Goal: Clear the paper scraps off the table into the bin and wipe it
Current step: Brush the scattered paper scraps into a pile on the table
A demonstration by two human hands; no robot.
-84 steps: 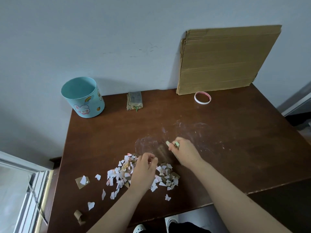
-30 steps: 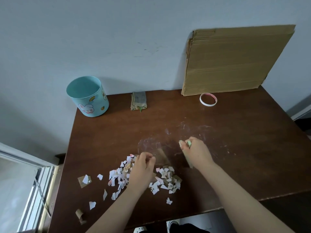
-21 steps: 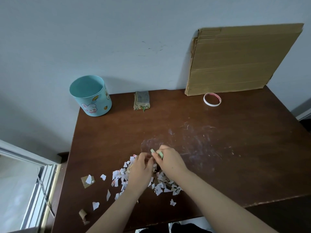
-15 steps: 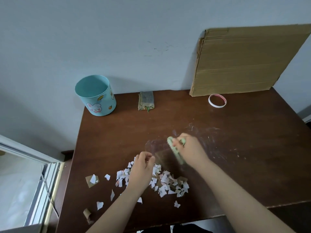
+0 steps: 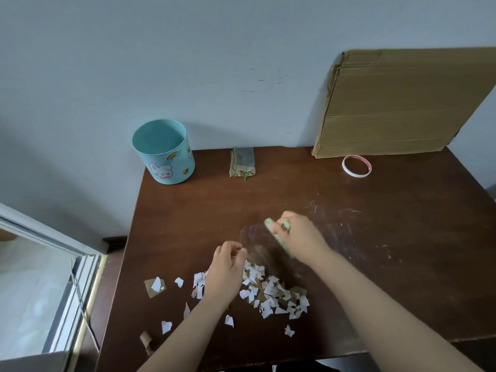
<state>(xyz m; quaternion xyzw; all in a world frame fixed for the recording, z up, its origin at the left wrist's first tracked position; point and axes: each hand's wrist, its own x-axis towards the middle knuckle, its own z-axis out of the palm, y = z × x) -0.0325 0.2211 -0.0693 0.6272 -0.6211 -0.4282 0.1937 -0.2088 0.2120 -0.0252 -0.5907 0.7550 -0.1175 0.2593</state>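
Note:
A heap of white and brown paper scraps (image 5: pixel 273 294) lies near the front edge of the brown table (image 5: pixel 389 277), with loose bits spread to the left. My left hand (image 5: pixel 226 267) rests over the heap's left side, fingers curled and pinching what looks like the edge of a clear sheet (image 5: pixel 255 234). Just behind the heap, my right hand (image 5: pixel 300 234) grips a small green-handled brush (image 5: pixel 269 224); its bristles are blurred. The light-blue bin (image 5: pixel 163 151) with a rabbit picture stands upright and open at the table's far left corner.
A folded cloth (image 5: pixel 242 162) lies at the back by the wall. A tape ring (image 5: pixel 356 166) sits at the back right below a cardboard sheet (image 5: pixel 397 103) leaning on the wall. White smears mark the table's middle. A window frame (image 5: pixel 53 264) is at the left.
My right hand swept the brush in toward the heap and has drawn back behind it. The left hand has stayed on the heap. The camera shifted left.

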